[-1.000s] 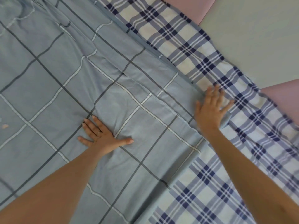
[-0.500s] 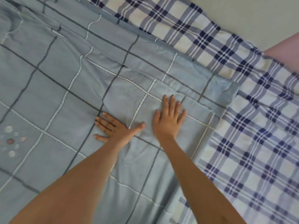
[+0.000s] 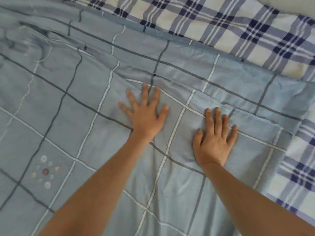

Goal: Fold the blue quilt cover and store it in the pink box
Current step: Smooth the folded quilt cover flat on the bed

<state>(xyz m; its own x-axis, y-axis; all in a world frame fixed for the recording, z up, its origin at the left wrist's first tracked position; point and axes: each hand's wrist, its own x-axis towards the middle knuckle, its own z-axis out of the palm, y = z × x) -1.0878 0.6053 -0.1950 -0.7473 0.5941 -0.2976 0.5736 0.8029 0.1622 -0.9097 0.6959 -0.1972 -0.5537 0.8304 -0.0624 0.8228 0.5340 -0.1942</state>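
We have both hands flat on the blue quilt cover (image 3: 85, 103), which lies spread over the plaid bed sheet (image 3: 225, 23). The sheet shows bare along the far side and the right side. Our left hand (image 3: 144, 114) presses palm down with the fingers straight and spread, holding nothing. Our right hand (image 3: 215, 140) lies just beside it, also open and flat, near the right edge of the cover. A small embroidered flower motif (image 3: 45, 171) sits at the left.

A plaid sheet (image 3: 238, 28), white with navy and grey-blue checks, lies spread out; a pale grey surface (image 3: 298, 4) shows beyond the sheet's far edge.
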